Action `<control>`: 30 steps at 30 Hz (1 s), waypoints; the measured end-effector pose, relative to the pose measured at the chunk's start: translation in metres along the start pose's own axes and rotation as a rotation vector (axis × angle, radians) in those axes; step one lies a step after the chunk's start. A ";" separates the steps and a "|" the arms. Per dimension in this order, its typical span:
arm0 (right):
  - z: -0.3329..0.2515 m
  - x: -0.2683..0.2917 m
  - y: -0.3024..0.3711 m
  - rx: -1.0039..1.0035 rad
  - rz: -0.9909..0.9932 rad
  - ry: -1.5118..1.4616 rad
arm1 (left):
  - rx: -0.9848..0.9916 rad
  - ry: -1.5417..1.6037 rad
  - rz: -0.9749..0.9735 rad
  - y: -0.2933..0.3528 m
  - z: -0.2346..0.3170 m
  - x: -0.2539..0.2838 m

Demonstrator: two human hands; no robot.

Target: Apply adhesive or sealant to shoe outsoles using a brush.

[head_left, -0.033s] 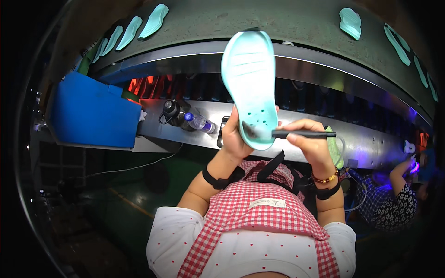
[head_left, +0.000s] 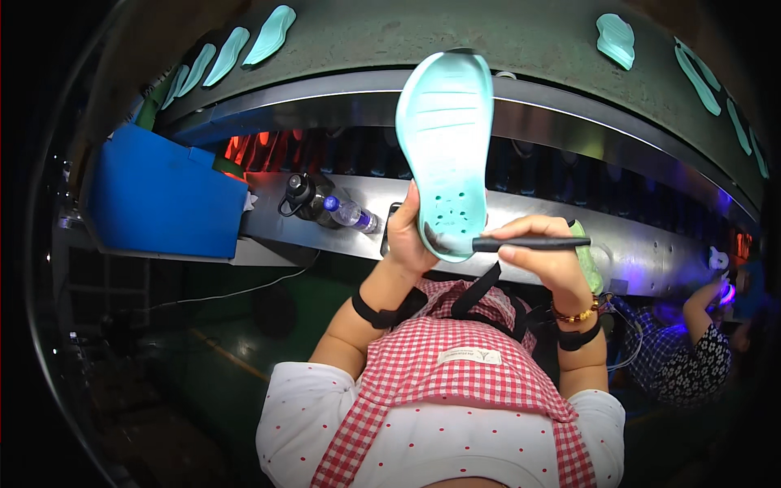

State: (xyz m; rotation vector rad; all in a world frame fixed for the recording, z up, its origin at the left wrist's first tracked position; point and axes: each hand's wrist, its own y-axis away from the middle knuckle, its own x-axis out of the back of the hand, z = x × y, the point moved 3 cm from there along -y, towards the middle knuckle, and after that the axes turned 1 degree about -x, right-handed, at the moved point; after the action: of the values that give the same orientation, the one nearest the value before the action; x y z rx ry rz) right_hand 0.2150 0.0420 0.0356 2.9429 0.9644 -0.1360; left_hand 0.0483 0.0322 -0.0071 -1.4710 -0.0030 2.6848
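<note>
A mint-green shoe sole (head_left: 447,122) stands tilted up in front of me, its grooved, wider part at the far end. Small holes dot its heel end, nearest me. My left hand (head_left: 409,240) grips the heel's left edge; some of its fingers are hidden behind the sole. Between the fingers of my right hand (head_left: 547,264) is a black-handled brush (head_left: 561,242), pointing left. Its bristles touch the sole's heel below the holes, close to the left rim.
Beyond the metal ledge, a conveyor belt (head_left: 488,37) carries several mint soles (head_left: 270,37). A black-lidded bottle (head_left: 299,193) and a purple-capped bottle (head_left: 350,214) lie left of my hands, near a blue box (head_left: 167,199). A light-green item (head_left: 587,264) is behind my right hand. Another person (head_left: 687,358) works at far right.
The sole has shifted slightly right. The brush tip has slid down across the heel toward the bottom rim, and its dark bristles now show less spread.
</note>
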 end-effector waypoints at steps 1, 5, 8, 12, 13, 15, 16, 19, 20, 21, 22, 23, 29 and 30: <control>-0.009 -0.002 0.001 0.054 -0.065 0.056 | 0.034 -0.051 -0.109 -0.001 0.003 0.014; -0.022 0.008 0.002 0.087 -0.111 0.186 | 0.045 -0.138 -0.207 -0.009 0.015 0.009; -0.020 -0.005 0.004 0.415 -0.214 0.366 | 0.227 -0.056 -0.251 -0.015 0.016 0.012; -0.034 0.003 0.007 0.421 -0.328 0.399 | 0.437 -0.084 -0.207 -0.011 0.020 0.003; -0.036 0.006 0.005 0.395 -0.341 0.385 | 0.482 -0.116 -0.229 -0.012 0.021 0.006; -0.029 0.006 0.000 0.486 -0.315 0.444 | 0.595 -0.224 -0.246 -0.015 0.023 -0.003; -0.025 0.004 -0.001 0.473 -0.379 0.437 | 0.603 -0.418 -0.289 -0.016 0.025 -0.012; -0.035 0.005 0.005 0.421 -0.503 0.511 | 0.653 -0.558 -0.269 -0.010 0.021 -0.010; -0.039 0.006 0.008 0.399 -0.561 0.577 | 0.650 -0.557 -0.270 -0.008 0.022 -0.008; -0.042 0.010 0.010 0.405 -0.519 0.521 | 0.685 -0.492 -0.256 -0.006 0.024 -0.004; -0.037 0.011 0.012 0.404 -0.522 0.523 | 0.719 -0.427 -0.242 -0.004 0.026 -0.001; -0.029 0.014 0.012 0.399 -0.452 0.478 | 0.737 -0.473 -0.250 -0.002 0.028 0.002; -0.035 0.020 0.024 0.483 -0.300 0.513 | 0.656 -0.577 -0.245 0.007 0.039 0.012; -0.033 0.025 0.021 0.551 -0.184 0.476 | 0.632 -0.531 -0.176 0.008 0.041 0.019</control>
State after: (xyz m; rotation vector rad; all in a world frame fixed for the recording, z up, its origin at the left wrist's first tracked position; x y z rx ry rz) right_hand 0.2501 0.0417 0.0667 3.4619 1.4625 0.3739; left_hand 0.0030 0.0270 -0.0007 -0.5412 0.5870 2.4941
